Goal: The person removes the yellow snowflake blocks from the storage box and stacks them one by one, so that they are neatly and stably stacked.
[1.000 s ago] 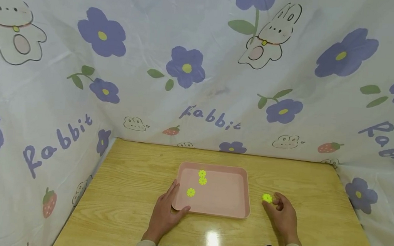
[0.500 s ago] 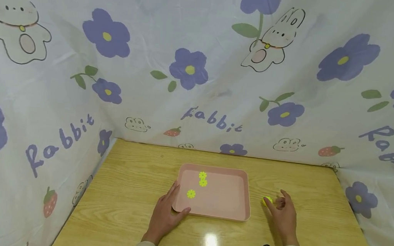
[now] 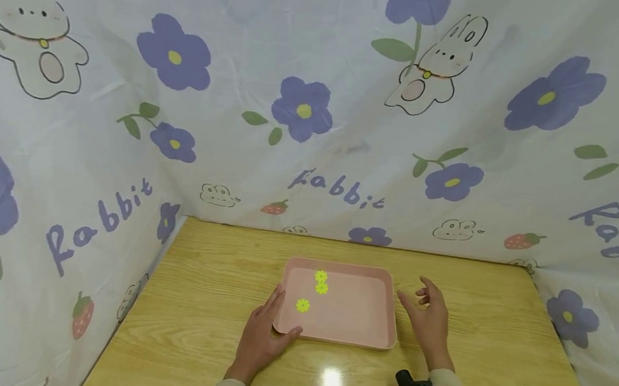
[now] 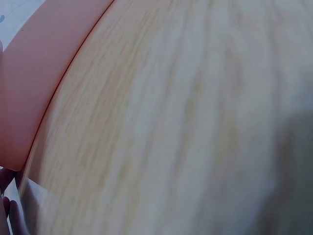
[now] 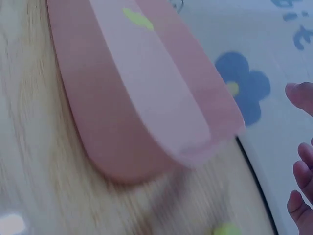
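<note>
On the left, we find the left hand (image 3: 262, 338) set against the near left corner of the pink tray (image 3: 354, 321): fingers extended along the wall, thumb at the near rim. Uneven pressure here could, in our judgement, slide or turn the tray on the counter (image 3: 199, 281).

Inside, toward the left, lies the near flower (image 3: 303, 306). Slightly farther right, the middle flower (image 3: 321, 288) and far flower (image 3: 321, 276) appear to touch. A jolt to the tray could shift all three.

On the right, the right hand (image 3: 429, 323) stands just beside the tray, thumb and fingers apart, no object visible between them. We cannot tell whether its thumb touches the rim; a sideways sweep could knock the tray. Beyond the tray's right end lies a blurred yellow piece (image 5: 227, 229); an unsighted reach could nudge it away.
</note>
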Demonstrator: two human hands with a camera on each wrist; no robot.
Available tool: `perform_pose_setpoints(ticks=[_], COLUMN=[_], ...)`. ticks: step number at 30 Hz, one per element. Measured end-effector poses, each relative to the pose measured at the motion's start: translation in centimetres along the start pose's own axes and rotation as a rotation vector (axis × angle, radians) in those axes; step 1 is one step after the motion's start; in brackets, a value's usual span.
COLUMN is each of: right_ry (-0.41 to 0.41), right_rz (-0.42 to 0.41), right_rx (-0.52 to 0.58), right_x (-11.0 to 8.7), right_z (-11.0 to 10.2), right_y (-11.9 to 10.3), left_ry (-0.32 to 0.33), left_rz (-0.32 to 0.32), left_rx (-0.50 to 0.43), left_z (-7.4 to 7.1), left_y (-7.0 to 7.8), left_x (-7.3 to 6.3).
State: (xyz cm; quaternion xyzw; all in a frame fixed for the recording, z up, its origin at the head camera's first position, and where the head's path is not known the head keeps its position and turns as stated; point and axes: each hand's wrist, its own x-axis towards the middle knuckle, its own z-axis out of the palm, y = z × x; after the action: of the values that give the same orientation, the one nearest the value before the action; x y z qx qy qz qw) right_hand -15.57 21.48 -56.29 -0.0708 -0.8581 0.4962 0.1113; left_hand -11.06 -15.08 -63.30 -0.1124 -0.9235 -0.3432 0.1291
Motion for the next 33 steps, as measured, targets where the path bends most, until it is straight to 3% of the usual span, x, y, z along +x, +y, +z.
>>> perform_pose_setpoints(ticks=[12, 16, 21, 33], right_ry=[-0.198, -0.259, -0.349, -0.510], right_rz=[-0.161, -0.231, -0.254, -0.325], right_rx=[0.079, 0.046, 0.029, -0.073], right_x=[-0.3, -0.9, -1.7, -2.9], right_z=[7.3, 9.8, 12.5, 15.9], right_y=[-4.3, -4.7, -4.7, -5.1], left_ry=[-0.012, -0.019, -0.019, 0.023], left_rz=[-0.013, -0.018, -0.002, 0.039], left_rx=[-0.019, -0.015, 0.005, 0.044], left_z=[-0.2, -0.2, -0.1, 0.2], left_y=[-0.3, -0.2, 0.0, -0.5], left_x=[-0.1, -0.1, -0.1, -0.3])
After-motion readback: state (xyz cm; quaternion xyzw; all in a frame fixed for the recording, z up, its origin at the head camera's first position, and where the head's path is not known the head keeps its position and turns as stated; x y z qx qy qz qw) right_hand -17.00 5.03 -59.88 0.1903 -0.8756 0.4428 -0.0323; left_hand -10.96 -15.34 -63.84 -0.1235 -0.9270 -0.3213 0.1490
